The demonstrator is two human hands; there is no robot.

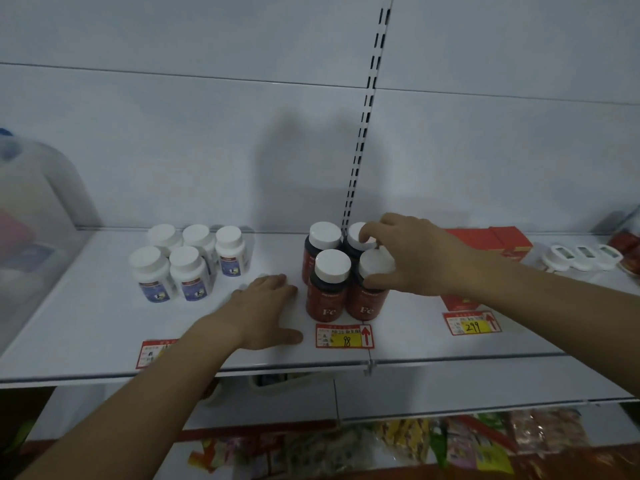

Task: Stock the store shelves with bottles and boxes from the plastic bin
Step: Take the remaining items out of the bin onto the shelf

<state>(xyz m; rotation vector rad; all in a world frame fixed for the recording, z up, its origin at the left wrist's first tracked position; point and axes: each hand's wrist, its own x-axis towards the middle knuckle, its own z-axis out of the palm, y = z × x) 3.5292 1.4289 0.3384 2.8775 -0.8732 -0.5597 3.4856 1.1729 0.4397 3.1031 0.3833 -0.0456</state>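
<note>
Several dark bottles with red "Fe" labels and white caps (327, 289) stand in a tight cluster on the white shelf (86, 327). My right hand (412, 254) reaches over them and its fingers curl round the white cap of the front right bottle (375, 268). To the left of the cluster my left hand (266, 310) lies flat on the shelf, fingers straight, holding nothing. Several white bottles with blue labels (187, 261) stand further left.
Red boxes (491, 242) sit right of the dark bottles, with white containers (581, 258) beyond. A clear plastic bin (31, 237) stands at the far left. Price tags (344, 336) lie along the front edge. Snack packets (415, 441) fill a lower shelf.
</note>
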